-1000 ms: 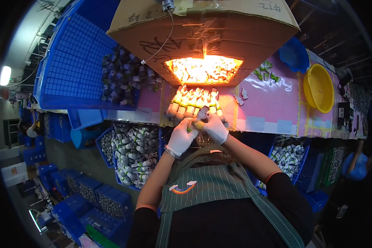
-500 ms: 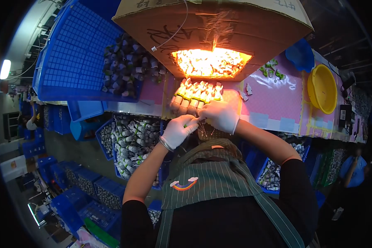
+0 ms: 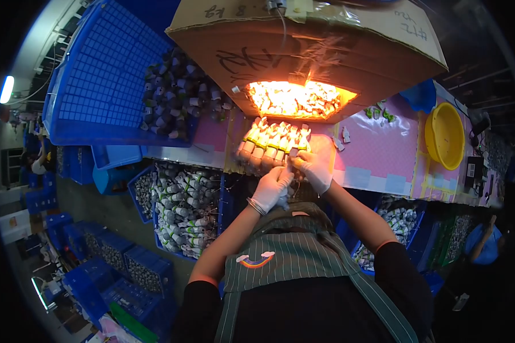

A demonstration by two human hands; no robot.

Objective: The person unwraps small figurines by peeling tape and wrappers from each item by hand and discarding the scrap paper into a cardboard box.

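Observation:
Several small white, green and grey pieces (image 3: 269,144) stand in a row on the table's front edge, lit orange from the cardboard box (image 3: 303,51) behind them. Just in front of the row, my left hand (image 3: 273,187), in a white glove, has its fingers pinched together. My right hand (image 3: 313,170), also gloved, is closed beside it at the row's right end. The fingertips of both hands nearly meet around something small that I cannot make out.
A blue basket (image 3: 100,74) with grey pieces (image 3: 180,97) is at the back left. Filled crates (image 3: 186,208) sit below the table edge on both sides. A yellow basin (image 3: 444,136) is at the right. Co-workers (image 3: 484,240) are at both far sides.
The piece that showed between my hands a second ago no longer shows there. Since half a second ago my left hand has moved right and my right hand slightly down. The view has shifted.

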